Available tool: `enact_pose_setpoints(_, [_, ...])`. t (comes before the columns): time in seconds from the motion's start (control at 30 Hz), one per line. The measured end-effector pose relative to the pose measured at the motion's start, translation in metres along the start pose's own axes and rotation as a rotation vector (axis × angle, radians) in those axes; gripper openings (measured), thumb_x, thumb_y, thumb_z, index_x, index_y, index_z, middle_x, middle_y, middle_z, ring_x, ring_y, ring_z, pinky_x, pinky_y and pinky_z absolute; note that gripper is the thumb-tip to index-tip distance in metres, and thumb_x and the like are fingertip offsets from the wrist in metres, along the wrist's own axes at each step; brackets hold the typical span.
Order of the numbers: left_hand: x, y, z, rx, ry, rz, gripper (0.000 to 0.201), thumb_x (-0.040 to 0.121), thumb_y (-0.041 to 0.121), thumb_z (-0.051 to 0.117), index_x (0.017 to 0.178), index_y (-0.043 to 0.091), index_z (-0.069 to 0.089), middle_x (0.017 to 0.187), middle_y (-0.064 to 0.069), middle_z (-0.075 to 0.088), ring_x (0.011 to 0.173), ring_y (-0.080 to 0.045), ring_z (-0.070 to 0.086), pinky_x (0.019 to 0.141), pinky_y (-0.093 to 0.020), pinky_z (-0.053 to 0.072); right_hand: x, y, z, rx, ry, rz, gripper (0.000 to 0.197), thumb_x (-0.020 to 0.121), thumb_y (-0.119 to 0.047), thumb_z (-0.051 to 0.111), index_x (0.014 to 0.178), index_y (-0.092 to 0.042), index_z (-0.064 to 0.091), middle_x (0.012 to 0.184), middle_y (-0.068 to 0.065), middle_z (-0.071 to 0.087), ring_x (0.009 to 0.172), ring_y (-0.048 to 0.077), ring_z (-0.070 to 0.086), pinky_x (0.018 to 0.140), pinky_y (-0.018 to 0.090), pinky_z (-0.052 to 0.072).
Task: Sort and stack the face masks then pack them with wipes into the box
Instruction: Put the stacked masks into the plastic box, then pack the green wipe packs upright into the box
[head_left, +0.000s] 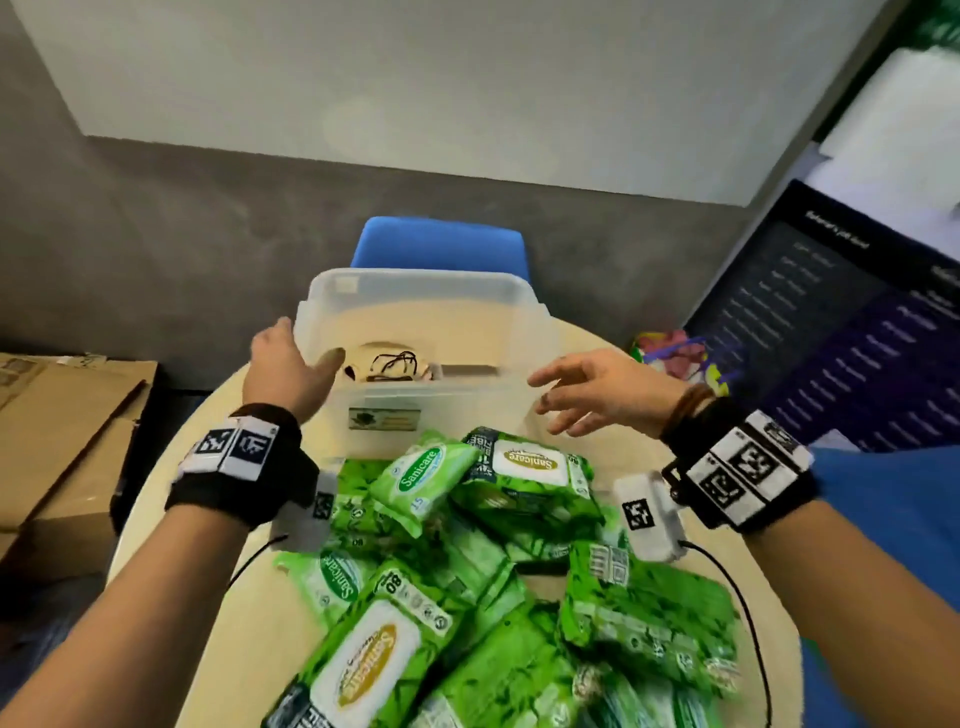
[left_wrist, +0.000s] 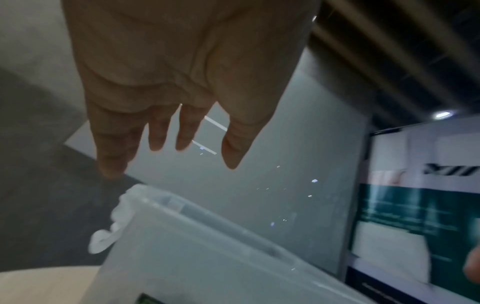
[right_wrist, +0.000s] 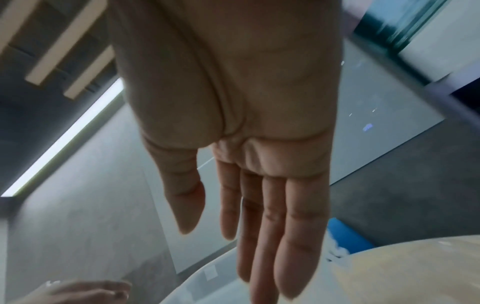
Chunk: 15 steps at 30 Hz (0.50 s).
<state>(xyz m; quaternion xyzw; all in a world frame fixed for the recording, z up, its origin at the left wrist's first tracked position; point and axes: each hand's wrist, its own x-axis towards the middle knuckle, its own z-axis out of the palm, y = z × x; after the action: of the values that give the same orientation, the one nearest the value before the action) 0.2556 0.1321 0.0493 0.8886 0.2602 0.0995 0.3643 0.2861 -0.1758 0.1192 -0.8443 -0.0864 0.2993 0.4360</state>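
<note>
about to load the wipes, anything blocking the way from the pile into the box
Nothing visible does. The box is open with no lid on, right behind the wipes. Both hands are open at its near sides, holding nothing.

You're at a round pale wooden table (head_left: 769, 582) on grey carpet (head_left: 156, 234), blue chair (head_left: 441, 244) opposite (flattened brown cardboard boxes (head_left: 57, 431) left), ceiling strip light (right_wrist: 64, 139) overhead.
</note>
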Motion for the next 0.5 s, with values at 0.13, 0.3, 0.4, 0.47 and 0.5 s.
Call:
enact_pose_setpoints(0.13, [-0.087,-0.003,-0.010,-0.083,-0.048,0.221,0.039,0.089,0.025,0.066,0.125,0.013,0.060,0.131,-0.010,0.055,0.123,-0.027,0.051,0.104,-0.040,0.040,-0.066,0.067,0.025,0.086,0.181,-0.044,0.023,0.090,-0.009,0.061,0.113,-0.012,0.063,0.092,0.009,0.069,0.071,0.016,0.066,0.063,0.024,0.049])
enact_pose_setpoints(0.3, [-0.188,-0.058,0.022,0.023,-0.223,0.133,0.031,0.091,0.026,0.064,0.119,0.014,0.064,0.127,-0.006,0.059,0.118,-0.023,0.054,0.092,-0.028,0.039,-0.130,0.156,0.078,0.181,0.294,0.020,0.019,0.087,-0.008,0.065,0.102,-0.020,0.069,0.091,0.006,0.070,0.083,0.020,0.067,0.072,0.029,0.053])
enact_pose_setpoints(0.4, [-0.228,-0.092,0.048,0.176,-0.355,0.036,0.067,0.080,0.051,0.060,0.132,0.008,0.053,0.136,-0.015,0.050,0.126,-0.030,0.046,0.101,-0.034,0.034,-0.152,0.193,0.112,0.197,0.314,0.042,0.018,0.084,-0.002,0.066,0.091,-0.017,0.071,0.084,0.003,0.071,0.078,0.015,0.065,0.068,0.023,0.051])
enact_pose_setpoints(0.47, [-0.254,-0.114,0.058,0.229,-0.366,0.050,0.089,0.069,0.067,0.052,0.136,0.009,0.049,0.142,-0.018,0.042,0.132,-0.035,0.039,0.109,-0.043,0.033,-0.160,0.220,0.138,0.179,0.266,0.106,0.020,0.082,0.000,0.066,0.079,-0.019,0.072,0.074,-0.001,0.070,0.069,0.014,0.064,0.058,0.021,0.050])
enact_pose_setpoints(0.5, [-0.267,-0.119,0.062,0.211,-0.345,0.062,0.089,0.069,0.068,0.052,0.136,0.011,0.049,0.144,-0.016,0.040,0.134,-0.035,0.036,0.110,-0.046,0.032,-0.162,0.231,0.150,0.159,0.246,0.129,0.019,0.080,-0.001,0.069,0.073,-0.019,0.072,0.069,-0.002,0.069,0.067,0.016,0.064,0.057,0.025,0.052])
